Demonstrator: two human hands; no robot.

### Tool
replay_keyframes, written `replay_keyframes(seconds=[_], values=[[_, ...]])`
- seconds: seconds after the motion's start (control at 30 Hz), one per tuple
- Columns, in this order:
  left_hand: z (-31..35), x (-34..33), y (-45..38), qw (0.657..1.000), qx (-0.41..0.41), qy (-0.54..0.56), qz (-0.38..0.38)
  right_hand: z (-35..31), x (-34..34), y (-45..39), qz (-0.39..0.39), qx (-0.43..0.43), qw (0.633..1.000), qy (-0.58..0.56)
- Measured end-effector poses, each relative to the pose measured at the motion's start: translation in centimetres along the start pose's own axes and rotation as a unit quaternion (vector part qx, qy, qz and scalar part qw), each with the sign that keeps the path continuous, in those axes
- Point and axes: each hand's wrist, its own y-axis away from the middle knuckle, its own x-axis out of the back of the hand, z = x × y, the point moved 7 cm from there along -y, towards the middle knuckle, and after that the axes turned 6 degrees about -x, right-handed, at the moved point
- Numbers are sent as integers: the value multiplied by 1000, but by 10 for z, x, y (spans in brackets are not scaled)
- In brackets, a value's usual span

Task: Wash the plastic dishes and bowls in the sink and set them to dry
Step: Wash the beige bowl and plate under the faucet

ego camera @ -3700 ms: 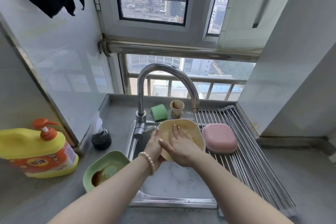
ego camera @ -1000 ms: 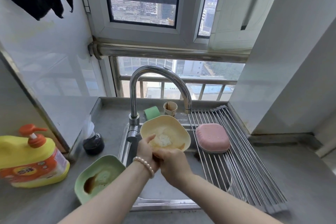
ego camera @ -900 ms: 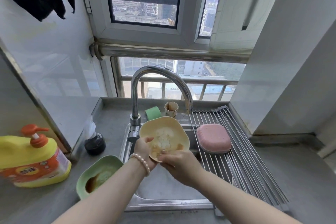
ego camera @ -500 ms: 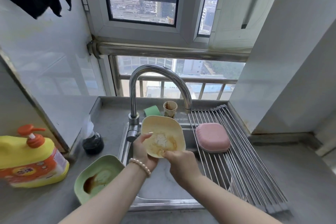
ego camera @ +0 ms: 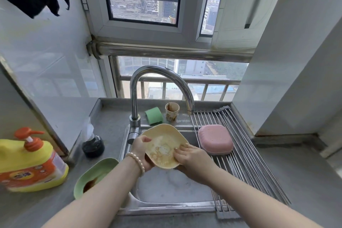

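A pale yellow plastic bowl (ego camera: pixel 162 144) with brown smears and suds inside is held tilted over the sink (ego camera: pixel 172 187). My left hand (ego camera: pixel 141 149) grips its left rim. My right hand (ego camera: pixel 187 155) holds its right rim, fingers lying inside the bowl. A pink bowl (ego camera: pixel 215 141) lies upside down on the metal drying rack (ego camera: pixel 246 163) over the sink's right side. A green bowl (ego camera: pixel 92 176) with brown residue sits on the counter left of the sink.
The curved tap (ego camera: pixel 146 87) rises behind the bowl. A green sponge (ego camera: pixel 153 114) and a dirty paper cup (ego camera: pixel 172 111) stand behind the sink. A yellow detergent pump bottle (ego camera: pixel 29 161) is at the left, a small black container (ego camera: pixel 93 146) beside it.
The yellow bowl has turned and tilted in my hands. My right hand has shifted from the bowl's lower edge to its right rim, fingers now inside it.
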Motion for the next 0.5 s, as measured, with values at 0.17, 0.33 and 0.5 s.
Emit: replay_keyframes(seconds=[0.17, 0.33, 0.5], values=[[-12, -19, 7, 993, -77, 89, -30, -18, -1, -16, 40, -48, 998, 12], [-12, -22, 13, 993, -58, 91, -48, -22, 4, -8, 109, -87, 967, -214], [8, 4, -2, 999, 10, -39, -30, 4, -5, 7, 17, 31, 998, -56]])
